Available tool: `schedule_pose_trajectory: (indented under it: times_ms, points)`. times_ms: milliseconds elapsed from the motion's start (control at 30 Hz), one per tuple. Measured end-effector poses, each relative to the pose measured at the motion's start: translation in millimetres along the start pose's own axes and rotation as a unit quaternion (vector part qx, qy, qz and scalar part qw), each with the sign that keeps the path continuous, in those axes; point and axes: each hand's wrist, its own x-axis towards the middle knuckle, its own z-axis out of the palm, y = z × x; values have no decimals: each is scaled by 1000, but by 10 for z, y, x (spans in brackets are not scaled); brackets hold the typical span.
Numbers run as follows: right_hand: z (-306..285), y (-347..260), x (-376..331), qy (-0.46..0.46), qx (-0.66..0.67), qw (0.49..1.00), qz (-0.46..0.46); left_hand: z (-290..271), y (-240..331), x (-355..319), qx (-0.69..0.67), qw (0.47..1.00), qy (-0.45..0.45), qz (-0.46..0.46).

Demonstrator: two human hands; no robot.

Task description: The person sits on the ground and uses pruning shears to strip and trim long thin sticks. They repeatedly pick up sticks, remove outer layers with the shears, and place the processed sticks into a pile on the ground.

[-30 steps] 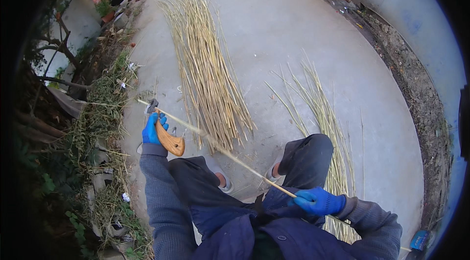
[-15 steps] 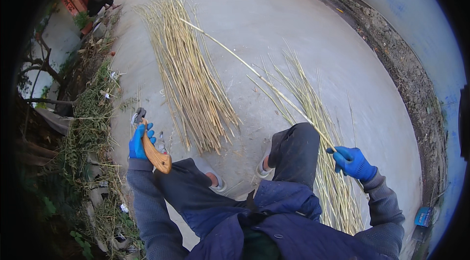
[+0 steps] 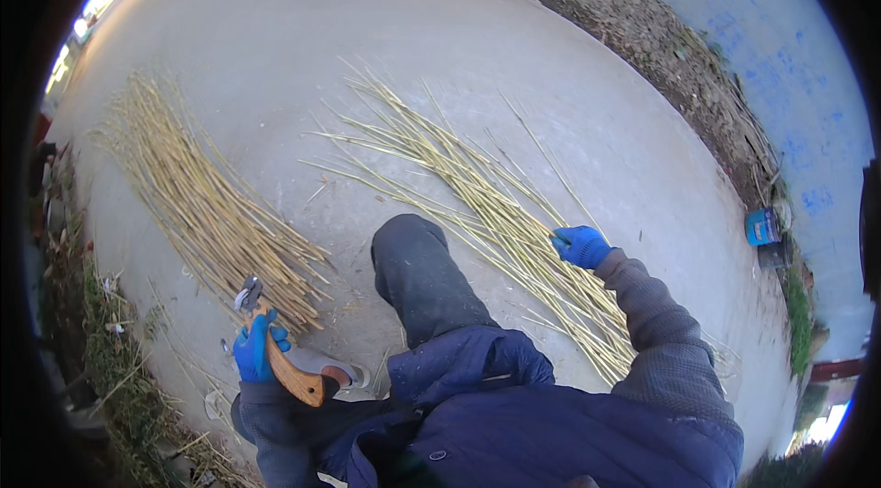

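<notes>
My left hand (image 3: pixel 257 348), in a blue glove, is closed round a hand tool (image 3: pixel 295 380) with a curved wooden handle and a small metal head. It is just below the near ends of a bundle of dry, tan stalks (image 3: pixel 216 208) on the ground. My right hand (image 3: pixel 583 246), also gloved in blue, is closed at the right edge of a looser pile of greenish-yellow stalks (image 3: pixel 496 213). Thin stalks run up to its fingers, but what it grips is hidden. The stalks of this pile lie crossed and fanned at their far ends.
Weeds and dry plants (image 3: pixel 119 369) line the left edge of the concrete ground (image 3: pixel 367 20). At the right, a blue container (image 3: pixel 762 226) stands by a pale wall (image 3: pixel 789 93), along a strip of dirt (image 3: pixel 633 38). My bent knee (image 3: pixel 418 268) rises between the two piles.
The view has turned to the right. My right hand has brought the long stalk it held out down to the right pile, where that stalk no longer stands out. The left hand keeps its tool.
</notes>
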Motion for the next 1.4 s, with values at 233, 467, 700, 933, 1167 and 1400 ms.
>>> schedule_pose_trajectory:
  times_ms: [233,467,700,933,1167,1400]
  points:
    - [488,792,-768,25,-105,994,14,-22,-67,216,53,998,-15,-9]
    - [712,1570,-2126,-160,-324,863,355,61,-153,306,102,993,-29,-48]
    - [461,1878,-2499,-176,-378,797,438,276,-59,14,167,982,-81,-41]
    - [-328,-579,118,280,50,954,-98,747,439,-796,100,975,-192,54]
    - [-492,-3352,606,-222,480,772,-354,821,847,-1160,159,965,-193,79]
    - [-7,-4081,713,-341,443,784,-271,354,785,-971,208,954,-214,42]
